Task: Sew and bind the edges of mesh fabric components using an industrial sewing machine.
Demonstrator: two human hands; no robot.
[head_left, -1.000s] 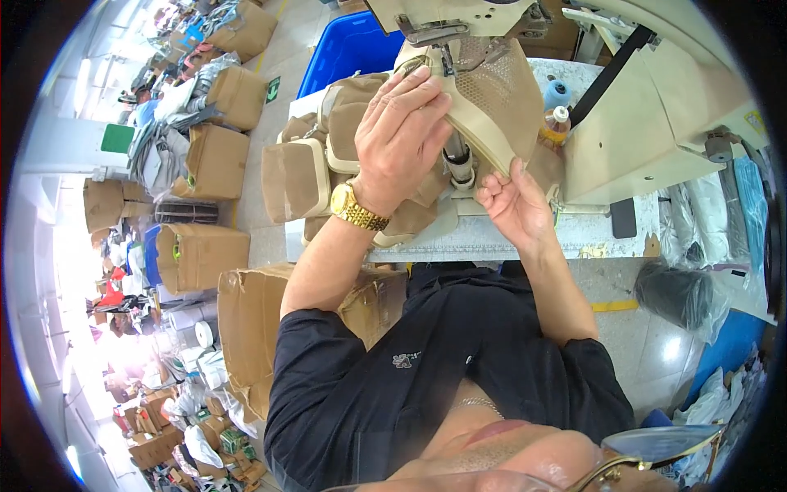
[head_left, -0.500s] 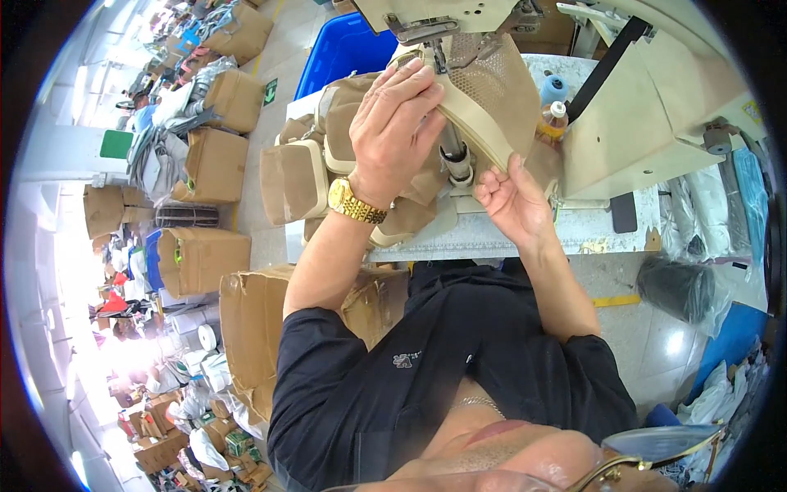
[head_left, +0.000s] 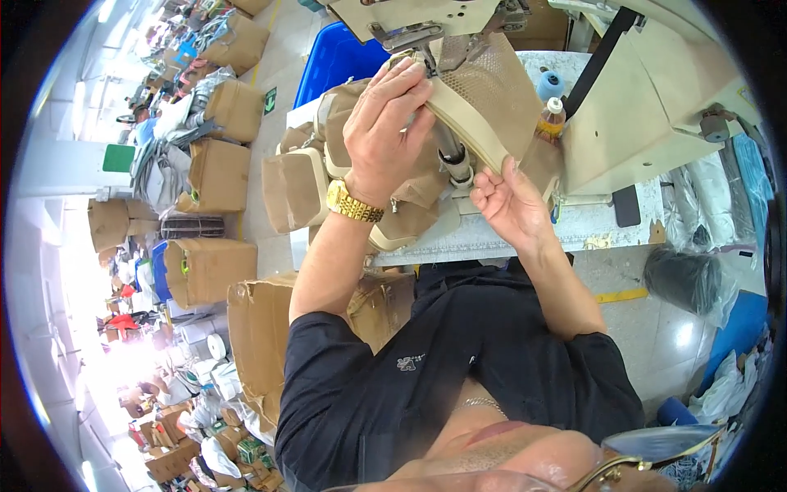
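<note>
A tan bag [head_left: 344, 123] with beige trim and a mesh panel [head_left: 484, 78] is draped around the sewing machine's post [head_left: 447, 148], under the needle and presser foot [head_left: 429, 61]. Close beside the foot, my left hand [head_left: 385, 119] bends its fingers over the bag's edge, their tips against the fabric. A beige band [head_left: 467, 119] curves from the foot down to my right hand [head_left: 512, 197]. There my thumb and forefinger pinch its lower end, the other fingers curled in. My left palm and whatever lies beneath it are hidden.
On the white table [head_left: 516, 238] stand a blue thread cone [head_left: 550, 84] and a small bottle of yellow-orange liquid [head_left: 551, 119], with a dark phone [head_left: 625, 207] at the right. Behind the table is a blue bin [head_left: 340, 57]. A cardboard box [head_left: 258, 336] stands at my left.
The view has shifted slightly, so the machine sits a little further left and higher. Both hands keep their holds on the bag and band beside the needle.
</note>
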